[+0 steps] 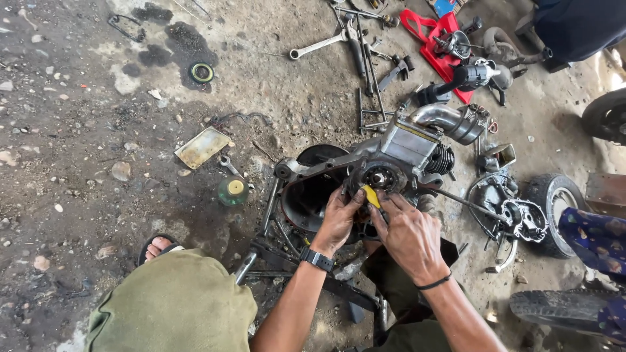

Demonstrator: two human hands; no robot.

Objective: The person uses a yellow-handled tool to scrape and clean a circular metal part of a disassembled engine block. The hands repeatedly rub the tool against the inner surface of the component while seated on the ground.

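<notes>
Head view: both hands work at the engine block (398,153) on the dirt floor, left hand (337,221) fingers pressed to its round hub (380,177), right hand (409,236) pinching a yellow piece (372,196) just below it; casing open, side cover (521,218) off to the right.

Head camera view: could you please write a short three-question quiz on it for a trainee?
1. True or false: both hands touch the engine.
2. What colour is the small piece between the left hand and the right hand?
3. Which lies nearest the small green jar: A) flat metal plate, B) red tray, C) tyre?

Key: 1 true; 2 yellow; 3 A.
</notes>
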